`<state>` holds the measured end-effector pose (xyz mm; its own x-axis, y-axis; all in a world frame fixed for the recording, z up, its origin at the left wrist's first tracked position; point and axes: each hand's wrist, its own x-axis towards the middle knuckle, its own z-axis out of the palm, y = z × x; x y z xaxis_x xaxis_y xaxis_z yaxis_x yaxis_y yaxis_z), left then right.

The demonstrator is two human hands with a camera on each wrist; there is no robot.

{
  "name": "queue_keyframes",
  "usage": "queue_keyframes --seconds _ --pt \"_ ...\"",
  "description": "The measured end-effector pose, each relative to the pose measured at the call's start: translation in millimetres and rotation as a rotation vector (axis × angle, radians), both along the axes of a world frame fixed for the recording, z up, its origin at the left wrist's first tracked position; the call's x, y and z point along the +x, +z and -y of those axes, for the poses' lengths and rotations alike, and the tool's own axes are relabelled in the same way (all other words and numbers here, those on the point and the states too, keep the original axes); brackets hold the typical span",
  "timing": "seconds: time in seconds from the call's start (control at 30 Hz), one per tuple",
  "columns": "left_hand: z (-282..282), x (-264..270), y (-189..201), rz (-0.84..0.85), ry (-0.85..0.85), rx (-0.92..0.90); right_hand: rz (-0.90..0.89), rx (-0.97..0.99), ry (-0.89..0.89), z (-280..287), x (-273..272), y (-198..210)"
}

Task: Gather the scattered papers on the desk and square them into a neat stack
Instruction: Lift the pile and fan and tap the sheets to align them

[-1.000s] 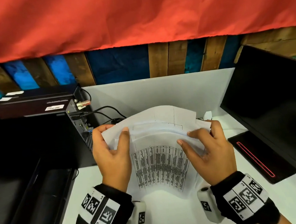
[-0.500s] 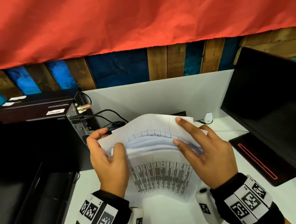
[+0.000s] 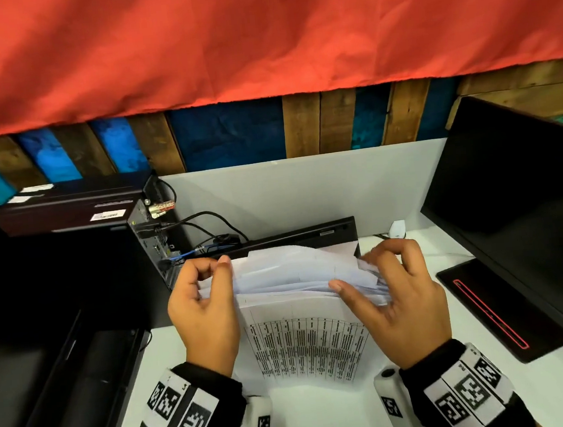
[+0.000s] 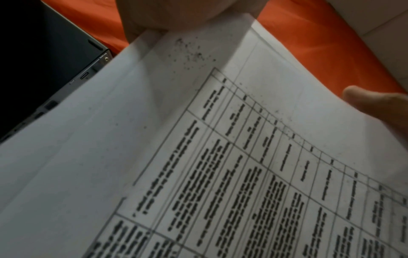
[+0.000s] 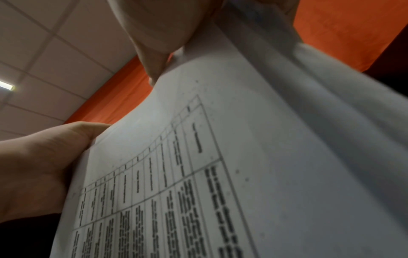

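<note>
A bundle of white papers stands on its lower edge on the white desk, bowed toward me; the near sheet carries a printed table. My left hand grips the bundle's left edge, thumb in front, fingers curled behind. On the right edge my right hand pinches the sheets, thumb on the near face, fingers over the uneven tops. In the right wrist view the same printed sheet fills the frame, with the left hand at its far edge.
A black computer case with cables stands behind my left hand. A black keyboard leans against the white back panel. A dark monitor and its base sit to the right. A small white object lies at back right.
The top of the bundle has dropped lower and flattened, uncovering the keyboard behind it. My right fingers moved from the sheet's front to its right edge; the left hand kept its grip.
</note>
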<state>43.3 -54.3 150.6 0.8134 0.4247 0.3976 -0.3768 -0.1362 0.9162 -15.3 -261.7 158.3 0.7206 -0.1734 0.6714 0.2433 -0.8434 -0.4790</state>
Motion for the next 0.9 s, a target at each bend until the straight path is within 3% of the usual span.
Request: queue_keyframes --seconds 0.23,0.63,0.8,0.9 --pt "7.3 -4.7 8.3 0.025 -0.058 -0.046 -0.039 -0.032 0.108 0.0 -0.6 0.2" --pt "5.1 -5.5 7.8 -0.012 -0.120 0.113 0.026 -0.046 0.175 4.8 0.7 -11.8" --pt "-3.0 -2.2 5.8 0.023 -0.159 0.200 0.035 0.087 0.189 12.1 4.5 -10.9" --pt "-8.9 0.9 2.4 0.041 -0.173 0.222 -0.056 0.352 0.257 14.1 4.4 -12.8"
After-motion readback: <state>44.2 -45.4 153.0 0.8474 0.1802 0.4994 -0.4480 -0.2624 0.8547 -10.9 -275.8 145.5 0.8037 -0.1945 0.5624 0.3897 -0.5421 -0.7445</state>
